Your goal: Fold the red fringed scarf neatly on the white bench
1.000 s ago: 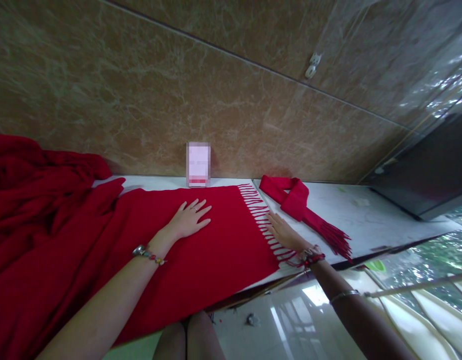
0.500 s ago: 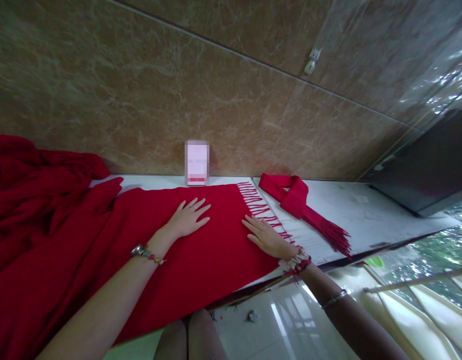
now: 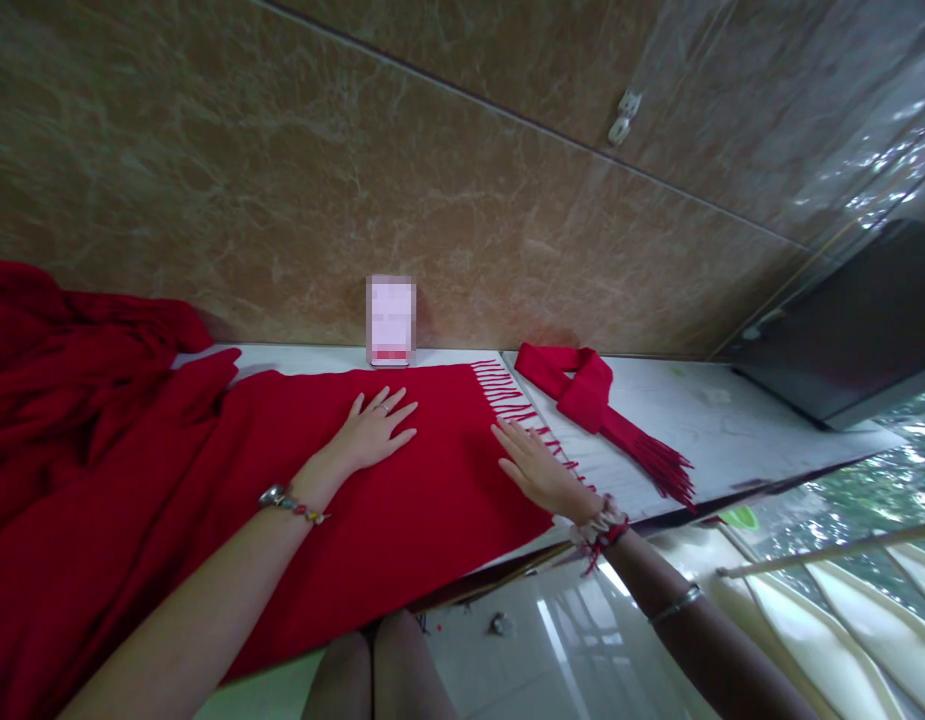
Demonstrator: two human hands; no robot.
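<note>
A large red scarf (image 3: 432, 500) lies spread flat on a white ledge (image 3: 702, 425), its fringe (image 3: 514, 405) at the right end. My left hand (image 3: 376, 432) rests flat on the scarf's middle, fingers spread. My right hand (image 3: 533, 465) lies flat at the fringed edge, fingers stretched out. Both hands are open and hold nothing. A second, narrower red scarf (image 3: 601, 410) lies loosely folded on the ledge to the right of my right hand.
A heap of red cloth (image 3: 72, 380) is piled at the left. A small blurred card (image 3: 391, 320) leans against the brown marble wall (image 3: 432, 200). A dark box (image 3: 844, 330) stands at the far right. My knees (image 3: 379, 675) show below the ledge's front edge.
My right hand has slid left from the outer fringe onto the scarf's fringed edge. My left hand has stayed flat in place.
</note>
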